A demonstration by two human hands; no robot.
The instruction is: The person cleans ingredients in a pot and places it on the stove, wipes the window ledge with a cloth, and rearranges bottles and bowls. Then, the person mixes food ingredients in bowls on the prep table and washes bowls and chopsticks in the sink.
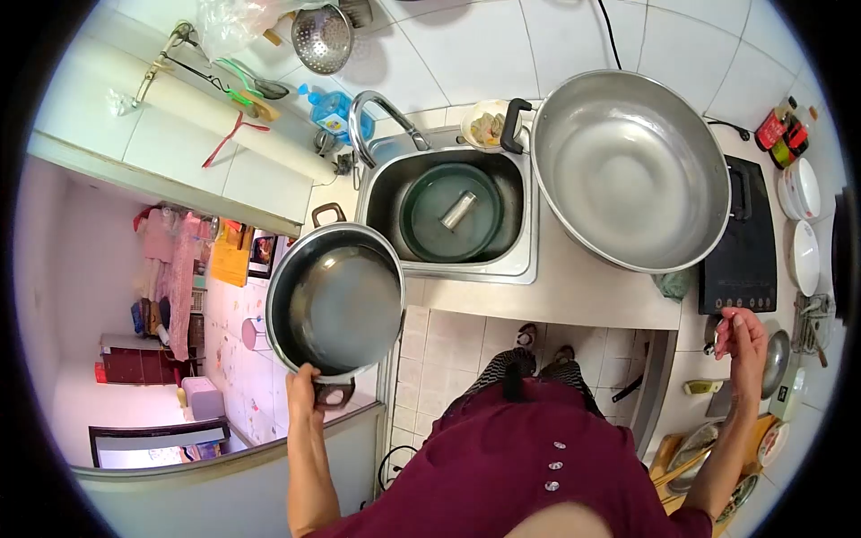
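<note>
My left hand [311, 393] is closed around the brown lower handle of a steel pot [345, 305], which is tilted so that its inside shows beside the sink. My right hand [743, 345] is over the right counter, just below the black induction cooker [749, 269]. Its fingers are curled together, and a small dark and shiny thing lies at their tips; I cannot tell whether they hold it. In the steel sink [381, 202] sits a dark green basin [421, 229] of water with a silvery cylinder [459, 210] in it.
A large two-handled metal pan [628, 170] covers the counter and overlaps the cooker's edge. The faucet [366, 125] arches over the sink's left corner, near a blue bottle [330, 109]. Bowls [801, 190], sauce bottles [780, 130] and a knife [704, 386] are on the right.
</note>
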